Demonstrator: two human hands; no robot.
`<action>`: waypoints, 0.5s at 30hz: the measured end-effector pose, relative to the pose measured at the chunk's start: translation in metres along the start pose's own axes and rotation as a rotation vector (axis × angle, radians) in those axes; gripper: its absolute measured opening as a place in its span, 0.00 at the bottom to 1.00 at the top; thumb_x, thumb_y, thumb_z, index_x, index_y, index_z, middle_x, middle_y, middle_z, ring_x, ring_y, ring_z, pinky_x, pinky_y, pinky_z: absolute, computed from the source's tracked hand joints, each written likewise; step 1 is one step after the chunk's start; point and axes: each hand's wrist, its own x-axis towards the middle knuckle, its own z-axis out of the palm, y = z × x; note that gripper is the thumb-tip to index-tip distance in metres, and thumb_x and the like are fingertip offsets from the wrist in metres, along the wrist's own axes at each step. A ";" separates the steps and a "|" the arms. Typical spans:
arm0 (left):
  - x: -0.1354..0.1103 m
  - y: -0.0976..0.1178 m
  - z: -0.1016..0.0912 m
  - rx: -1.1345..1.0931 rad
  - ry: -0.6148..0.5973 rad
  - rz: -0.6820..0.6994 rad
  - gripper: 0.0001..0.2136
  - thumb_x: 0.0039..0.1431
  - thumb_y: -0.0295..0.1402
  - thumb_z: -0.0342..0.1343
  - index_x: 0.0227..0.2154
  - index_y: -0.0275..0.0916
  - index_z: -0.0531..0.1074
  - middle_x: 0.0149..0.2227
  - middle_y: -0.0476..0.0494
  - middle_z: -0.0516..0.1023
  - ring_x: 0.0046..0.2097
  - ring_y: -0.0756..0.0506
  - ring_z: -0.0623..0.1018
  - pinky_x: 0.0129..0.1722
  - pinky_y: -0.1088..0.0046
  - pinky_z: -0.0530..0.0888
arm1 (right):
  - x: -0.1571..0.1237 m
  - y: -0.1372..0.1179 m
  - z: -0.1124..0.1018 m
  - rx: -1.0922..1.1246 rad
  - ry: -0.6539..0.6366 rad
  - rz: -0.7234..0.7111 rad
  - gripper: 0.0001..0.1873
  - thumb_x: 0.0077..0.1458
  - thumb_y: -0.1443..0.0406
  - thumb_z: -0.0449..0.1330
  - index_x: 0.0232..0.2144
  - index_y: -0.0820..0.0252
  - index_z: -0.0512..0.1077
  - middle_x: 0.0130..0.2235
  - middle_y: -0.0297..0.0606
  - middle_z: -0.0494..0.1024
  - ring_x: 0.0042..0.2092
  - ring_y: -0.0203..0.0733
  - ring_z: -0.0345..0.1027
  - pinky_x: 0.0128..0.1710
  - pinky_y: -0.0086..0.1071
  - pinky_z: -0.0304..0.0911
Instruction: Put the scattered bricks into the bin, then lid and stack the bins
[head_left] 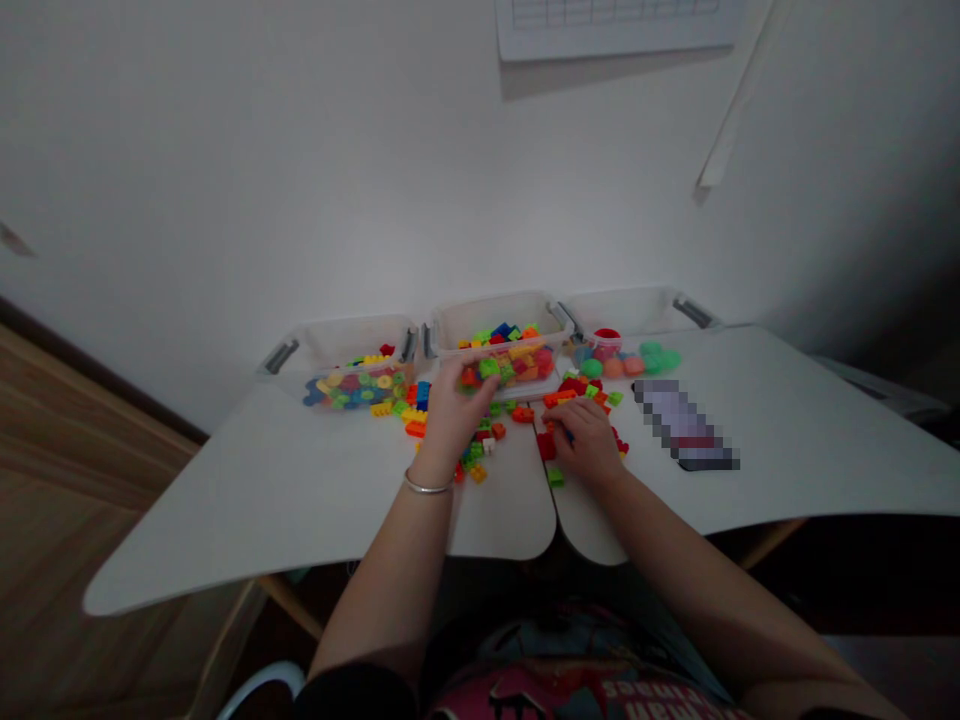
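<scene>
My left hand (pixel 448 408) is raised at the front wall of the middle clear bin (pixel 495 352), its wrist circled by a silver bangle (pixel 427 488). A lime-green toy brick (pixel 489 368) shows at its thumb and fingertips, apparently pinched there. Over the right part of the loose bricks, my right hand (pixel 587 438) is curled with its fingertips down. A bit of blue shows under its fingers, but what they hold is mostly hidden. Around both hands lie red, orange, yellow, green and blue bricks, among them an orange brick (pixel 523 414) between the hands.
A left clear bin (pixel 352 335) holds mixed colourful pieces. The right clear bin (pixel 630 315) contains a red cup and green and orange pieces. A blurred-out phone-like object (pixel 684 425) lies on the white table (pixel 795 440). A seam divides the tabletop; a wall stands behind.
</scene>
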 end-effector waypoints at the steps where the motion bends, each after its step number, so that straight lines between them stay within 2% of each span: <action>1: 0.011 0.003 -0.005 0.008 0.046 -0.001 0.11 0.56 0.34 0.58 0.43 0.40 0.71 0.42 0.44 0.77 0.44 0.46 0.76 0.48 0.67 0.72 | 0.000 0.000 0.000 -0.001 -0.004 0.003 0.11 0.54 0.72 0.54 0.35 0.56 0.74 0.35 0.38 0.79 0.41 0.47 0.68 0.46 0.42 0.64; 4: 0.044 0.007 -0.017 0.088 0.185 0.007 0.15 0.56 0.33 0.58 0.47 0.41 0.70 0.43 0.44 0.77 0.45 0.46 0.76 0.50 0.67 0.70 | 0.000 0.000 0.001 -0.001 -0.015 0.001 0.10 0.54 0.72 0.54 0.34 0.56 0.74 0.35 0.38 0.79 0.41 0.47 0.68 0.46 0.43 0.64; 6: 0.063 0.005 -0.019 0.221 0.214 -0.020 0.14 0.54 0.34 0.59 0.44 0.40 0.72 0.41 0.43 0.78 0.47 0.43 0.76 0.53 0.63 0.67 | 0.000 0.001 0.001 0.003 -0.018 -0.003 0.10 0.54 0.72 0.54 0.34 0.57 0.74 0.35 0.38 0.79 0.41 0.47 0.68 0.46 0.43 0.64; 10: 0.088 -0.004 -0.013 0.364 0.101 -0.127 0.12 0.54 0.35 0.59 0.42 0.40 0.74 0.40 0.43 0.80 0.46 0.42 0.77 0.53 0.62 0.66 | 0.000 0.002 0.003 0.012 -0.015 -0.008 0.10 0.54 0.72 0.55 0.34 0.57 0.74 0.35 0.38 0.79 0.41 0.47 0.68 0.47 0.43 0.64; 15: 0.102 -0.016 0.000 0.550 -0.142 -0.353 0.12 0.54 0.38 0.56 0.42 0.44 0.76 0.43 0.46 0.81 0.48 0.40 0.77 0.51 0.61 0.67 | 0.000 0.001 0.004 0.029 -0.003 -0.031 0.10 0.54 0.73 0.55 0.33 0.57 0.74 0.34 0.38 0.79 0.40 0.46 0.68 0.46 0.41 0.64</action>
